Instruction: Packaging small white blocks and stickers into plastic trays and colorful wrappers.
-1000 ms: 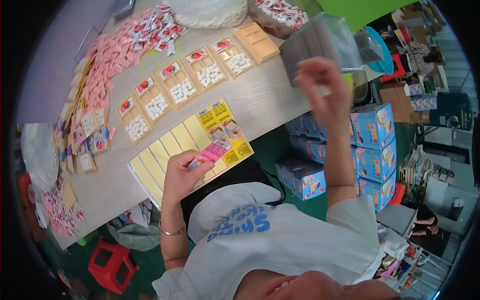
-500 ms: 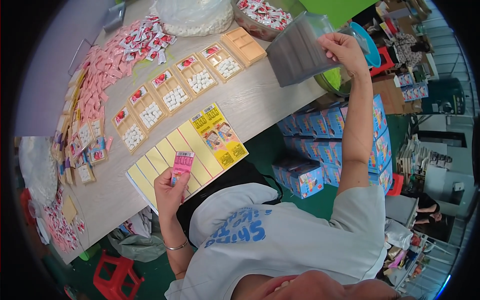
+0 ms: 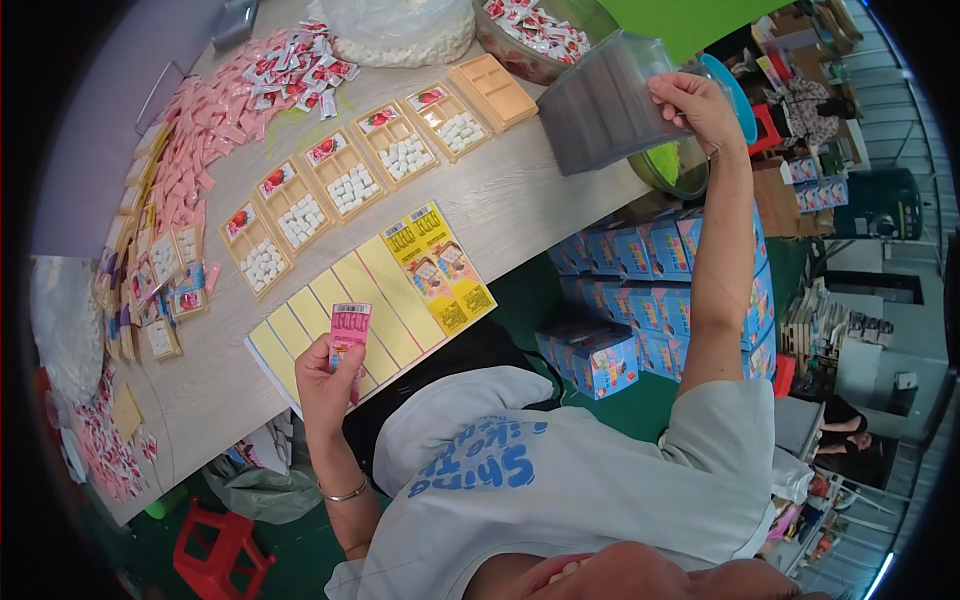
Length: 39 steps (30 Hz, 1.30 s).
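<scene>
My left hand point(image 3: 328, 385) is closed on a small pink printed sticker point(image 3: 349, 328), pinched between thumb and fingers. Below it lies a yellow sticker sheet point(image 3: 350, 290), mostly peeled bare, with printed yellow labels still at its right end. My right hand point(image 3: 703, 110) reaches far right, fingertips pressed together on the rim of a tilted, translucent grey plastic bin point(image 3: 600, 110). What the bin contains cannot be made out. Between the hands, a slanting row of tan trays point(image 3: 352, 186) holds small white pieces and strawberry-printed sachets. The last tray point(image 3: 492, 92) has bare compartments.
Pink sachets point(image 3: 205, 140) and strawberry sachets point(image 3: 300, 70) are heaped at the left. Behind stand a bag of white pieces point(image 3: 400, 30) and a tub of sachets point(image 3: 535, 40). Blue boxes point(image 3: 640, 290) are stacked right of the table; a red stool point(image 3: 222, 550) stands lower left.
My left hand has moved slightly left with the pink sticker, now showing more of its face. My right hand stays at the bin's rim. The whole view has shifted a little.
</scene>
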{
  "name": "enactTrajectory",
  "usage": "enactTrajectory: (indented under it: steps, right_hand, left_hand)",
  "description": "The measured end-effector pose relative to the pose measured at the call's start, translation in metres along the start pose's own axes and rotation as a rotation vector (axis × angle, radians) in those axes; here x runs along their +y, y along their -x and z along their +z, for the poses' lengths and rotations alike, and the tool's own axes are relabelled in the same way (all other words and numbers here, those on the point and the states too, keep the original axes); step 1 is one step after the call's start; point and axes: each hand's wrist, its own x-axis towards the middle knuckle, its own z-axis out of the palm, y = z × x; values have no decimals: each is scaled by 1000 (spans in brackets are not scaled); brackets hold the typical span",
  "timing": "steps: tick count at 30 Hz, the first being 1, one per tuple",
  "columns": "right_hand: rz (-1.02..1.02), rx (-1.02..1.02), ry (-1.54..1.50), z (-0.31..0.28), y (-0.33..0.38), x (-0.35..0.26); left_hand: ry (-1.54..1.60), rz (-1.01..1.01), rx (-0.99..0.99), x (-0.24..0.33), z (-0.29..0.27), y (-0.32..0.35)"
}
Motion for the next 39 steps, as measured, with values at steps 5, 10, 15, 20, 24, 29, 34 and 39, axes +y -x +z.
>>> enactTrajectory:
  steps: [5,10,15,20,24,29,34,39]
  right_hand:
    - [42,-5,-32,-8,-2,1]
    - [-42,7,229,-4,-3,-7]
    - [-256,274,1140,32,2,-37]
    - [-460,718,1093,-8,25,-50]
    - [-749,652,507,14,49,-55]
    - [-702,150,-402,101,64,-40]
    - [-126,-77,-601,201,35,10]
    - [-75,-223,-376,236,-36,56]
  left_hand:
    - [-19,4,-21,3,-2,-6]
    - [-16,-37,-47,12,-3,-10]
    - [-57,11,-23,22,-2,-7]
    - [-47,4,86,21,-20,0]
    - [-65,27,217,8,-43,8]
    - [30,36,261,3,-44,10]
    - [23,7,276,-8,-45,16]
    - [57,122,233,-28,-19,-10]
